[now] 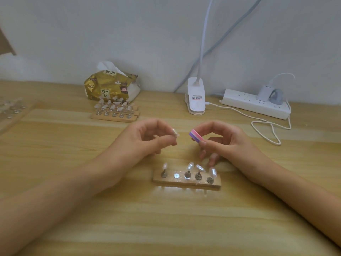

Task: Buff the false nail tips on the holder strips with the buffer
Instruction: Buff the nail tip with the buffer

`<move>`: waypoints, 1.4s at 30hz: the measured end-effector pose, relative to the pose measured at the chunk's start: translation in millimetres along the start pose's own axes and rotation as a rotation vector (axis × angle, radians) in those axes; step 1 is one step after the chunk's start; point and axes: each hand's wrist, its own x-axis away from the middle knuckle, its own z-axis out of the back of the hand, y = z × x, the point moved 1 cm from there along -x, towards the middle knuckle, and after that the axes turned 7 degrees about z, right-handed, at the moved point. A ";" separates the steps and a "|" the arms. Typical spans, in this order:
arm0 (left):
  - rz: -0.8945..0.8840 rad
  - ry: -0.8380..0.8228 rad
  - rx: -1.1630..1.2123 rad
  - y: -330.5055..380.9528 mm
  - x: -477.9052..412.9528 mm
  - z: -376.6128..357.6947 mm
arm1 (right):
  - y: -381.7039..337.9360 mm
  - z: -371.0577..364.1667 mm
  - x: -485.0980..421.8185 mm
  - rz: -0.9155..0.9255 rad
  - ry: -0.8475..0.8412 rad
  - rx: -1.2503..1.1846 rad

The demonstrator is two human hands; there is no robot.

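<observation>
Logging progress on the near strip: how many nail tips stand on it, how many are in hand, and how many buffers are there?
Standing nail tips on the near holder strip: 4
Held nail tip, pinched by the left hand: 1
Buffer, in the right hand: 1
Total: 6
</observation>
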 end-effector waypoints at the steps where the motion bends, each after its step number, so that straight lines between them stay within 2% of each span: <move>1: 0.042 -0.007 0.005 -2.0 -5.9 0.1 | -0.1 0.7 -1.3 0.009 0.018 0.008; 4: 0.085 0.036 -0.028 -4.5 -20.5 -1.5 | -1.3 2.8 -5.7 0.050 0.099 0.068; 7: 0.036 0.041 -0.072 -6.3 -28.1 -6.3 | -4.2 2.6 -8.5 0.132 0.174 0.169; 17: -0.080 0.049 -0.156 -12.0 -25.9 -13.3 | -6.5 -16.2 -5.2 0.360 0.117 0.353; 20: -0.089 0.026 -0.125 -12.4 -26.1 -13.8 | -2.5 -11.6 -8.2 0.316 0.107 0.418; 22: -0.087 0.013 -0.100 -11.9 -25.7 -14.5 | -1.9 -8.2 -8.8 0.296 0.138 0.379; 24: -0.088 0.012 -0.090 -11.7 -25.5 -14.6 | -4.6 -9.7 -7.5 0.369 0.148 0.338; 26: -0.088 0.007 -0.102 -12.1 -25.1 -14.3 | -4.7 -13.5 -6.5 0.406 0.100 0.398; 29: -0.084 0.007 -0.102 -12.4 -24.8 -14.1 | -0.5 -8.6 -7.8 0.302 0.115 0.413; 31: -0.076 0.015 -0.093 -12.5 -26.0 -13.6 | -3.2 -7.3 -7.3 0.350 0.153 0.362; 33: -0.071 0.020 -0.111 -12.7 -27.1 -13.5 | -6.1 -10.3 -6.4 0.416 0.106 0.413; 35: -0.065 0.027 -0.131 -13.3 -27.5 -13.6 | -4.5 -11.1 -6.4 0.385 0.083 0.465; 38: -0.052 0.038 -0.119 -13.2 -25.4 -12.7 | -5.2 -9.2 -6.3 0.386 0.154 0.417; 40: -0.050 0.040 -0.124 -13.3 -24.8 -11.7 | -6.5 -12.5 -6.2 0.415 0.097 0.457; 42: -0.050 0.046 -0.140 -13.4 -24.9 -12.0 | -3.8 -11.9 -6.7 0.355 0.041 0.526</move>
